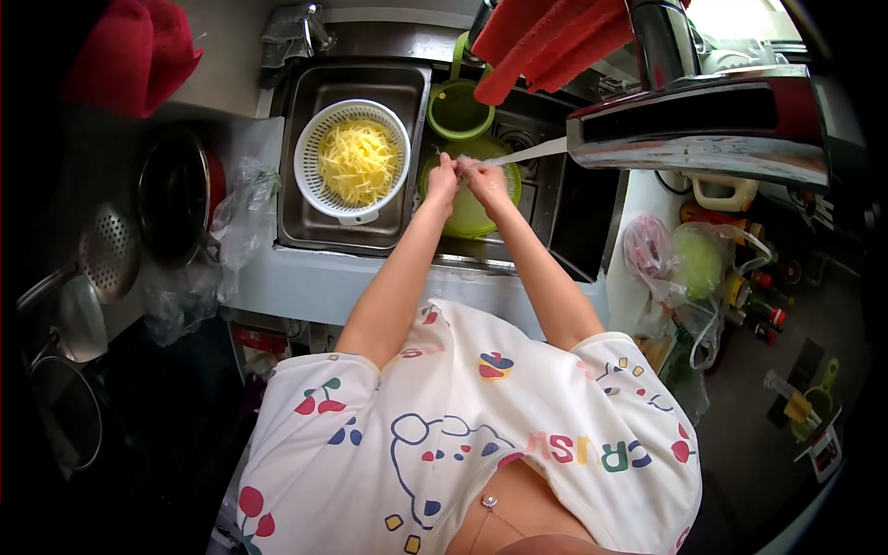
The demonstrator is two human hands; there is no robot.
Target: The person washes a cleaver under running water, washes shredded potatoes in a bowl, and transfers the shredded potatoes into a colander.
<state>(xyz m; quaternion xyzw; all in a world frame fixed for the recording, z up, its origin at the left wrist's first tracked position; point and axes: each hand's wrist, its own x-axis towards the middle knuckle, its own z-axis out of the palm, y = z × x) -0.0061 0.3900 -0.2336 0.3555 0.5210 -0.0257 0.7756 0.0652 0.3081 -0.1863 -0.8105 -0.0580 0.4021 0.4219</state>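
My left hand [442, 183] and my right hand [488, 183] meet over a light-green basin [470, 225] in the right sink bay. Both hands are closed with fingertips drawn together, and whatever lies between them is too small to make out. A pale streak, looking like running water [535, 151], reaches my fingers from the large dark-red and chrome fixture [694, 125]. To the left, a white colander [309, 176] full of yellow shredded strips [359, 162], perhaps potato, stands in the steel sink bay [294, 222].
A green handled container [460, 109] sits behind the basin. Red cloths [546, 42] hang above the sink. Plastic bags with produce [694, 264] are at the right, beside bottles [763, 310]. Pans [176, 199] and a skimmer [109, 252] hang on the left.
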